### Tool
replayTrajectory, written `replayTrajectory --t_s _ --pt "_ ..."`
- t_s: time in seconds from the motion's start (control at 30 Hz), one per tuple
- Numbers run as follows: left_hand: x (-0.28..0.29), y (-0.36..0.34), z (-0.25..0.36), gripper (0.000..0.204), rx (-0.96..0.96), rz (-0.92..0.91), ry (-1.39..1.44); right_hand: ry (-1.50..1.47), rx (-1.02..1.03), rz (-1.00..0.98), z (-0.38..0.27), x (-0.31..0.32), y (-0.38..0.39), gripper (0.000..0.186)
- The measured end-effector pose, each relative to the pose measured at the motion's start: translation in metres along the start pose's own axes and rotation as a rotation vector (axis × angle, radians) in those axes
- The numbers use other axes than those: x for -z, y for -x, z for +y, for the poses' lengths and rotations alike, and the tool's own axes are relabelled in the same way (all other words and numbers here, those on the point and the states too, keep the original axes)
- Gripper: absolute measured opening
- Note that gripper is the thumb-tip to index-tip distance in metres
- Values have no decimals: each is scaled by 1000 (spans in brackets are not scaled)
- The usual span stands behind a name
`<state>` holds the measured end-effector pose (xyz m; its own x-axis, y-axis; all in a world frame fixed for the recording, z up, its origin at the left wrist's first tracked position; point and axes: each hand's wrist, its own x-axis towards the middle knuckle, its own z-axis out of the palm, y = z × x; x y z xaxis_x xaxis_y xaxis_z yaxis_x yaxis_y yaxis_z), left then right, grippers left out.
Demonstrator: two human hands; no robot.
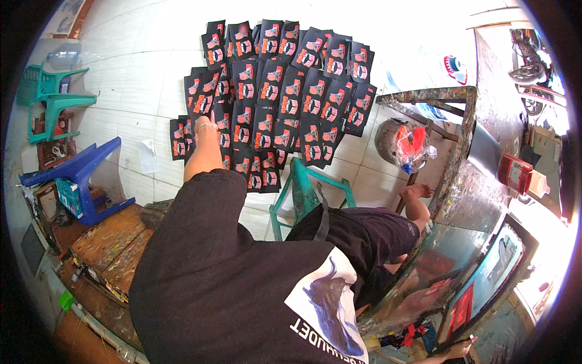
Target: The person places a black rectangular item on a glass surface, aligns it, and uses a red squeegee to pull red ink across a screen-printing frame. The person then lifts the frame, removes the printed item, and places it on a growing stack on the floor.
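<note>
My left arm reaches out over the floor. At its end my left hand (205, 123) pinches the near end of a black printed piece (204, 97) with red and white graphics. It is held over many like black pieces (265, 91), which lie in overlapping rows on the white tiles. At the lower right edge, my right hand (463, 348) is closed beside the near end of a dark-rimmed framed screen (488, 273). Its fingers show only in part, and what they grip is unclear.
A green stool (302, 191) stands before me. To the right are a paint-stained table (479, 203), a clear bag with red contents (412, 148) and a red box (514, 174). A blue stool (91, 176), green chairs (57, 97) and a stained wooden bench (112, 239) are left.
</note>
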<state>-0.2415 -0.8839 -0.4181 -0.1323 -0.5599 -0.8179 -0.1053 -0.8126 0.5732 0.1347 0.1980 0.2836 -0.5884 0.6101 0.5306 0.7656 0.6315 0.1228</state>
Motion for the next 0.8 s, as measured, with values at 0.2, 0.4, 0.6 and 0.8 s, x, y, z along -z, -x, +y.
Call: replayTrajectory --t_s 0.2,0.4,0.6,0.8 --pt "22 15 -12 32 -154 149 -397 16 6 -17 13 5 -7 41" --pt "40 70 -66 33 -542 341 -1144 46 29 -29 47 24 19 39" --pt "-48 316 -150 23 -1007 -671 -944 -149 221 44 -32 23 60 40" --pt "-110 645 -227 17 -749 -2013 -948 -19 -132 59 -135 62 10 69"
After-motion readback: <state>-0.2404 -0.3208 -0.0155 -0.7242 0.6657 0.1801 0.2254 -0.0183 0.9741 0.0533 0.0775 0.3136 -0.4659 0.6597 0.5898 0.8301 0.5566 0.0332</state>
